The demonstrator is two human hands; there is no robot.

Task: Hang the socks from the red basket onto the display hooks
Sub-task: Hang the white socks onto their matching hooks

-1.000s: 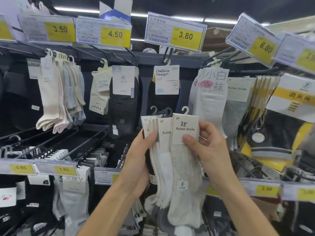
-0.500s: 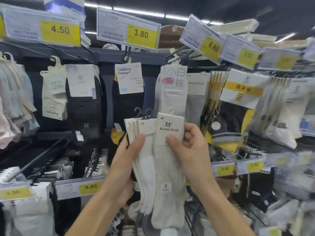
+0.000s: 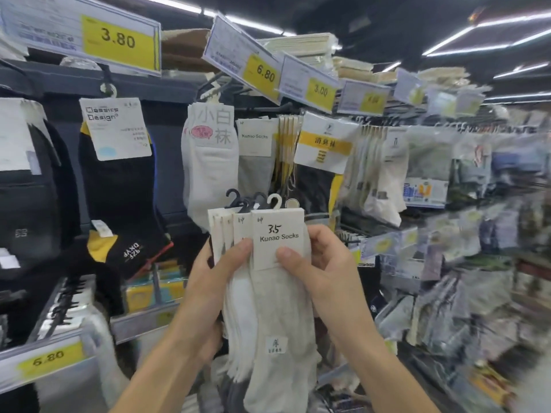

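Left hand [image 3: 208,281] clasps my fanned bundle of Kunao socks [image 3: 268,308]; right hand [image 3: 322,269] pinches its front card [image 3: 278,236] | bundle held before the rack, on no hook | judged: all still to hang | matching hanging pack [image 3: 256,138] above | red basket unseen

Left hand [image 3: 205,281] gripped bundle of white socks [image 3: 238,308], thumb across front. Right hand [image 3: 322,272] pinched front Kunao Socks card [image 3: 277,234], thumb on its lower edge. Hanger hooks [image 3: 274,201] stuck up just above both hands. White sock pack [image 3: 208,162] and grey pair [image 3: 256,171] hung above the hands; black-and-yellow sock [image 3: 119,204] up-left of left hand.
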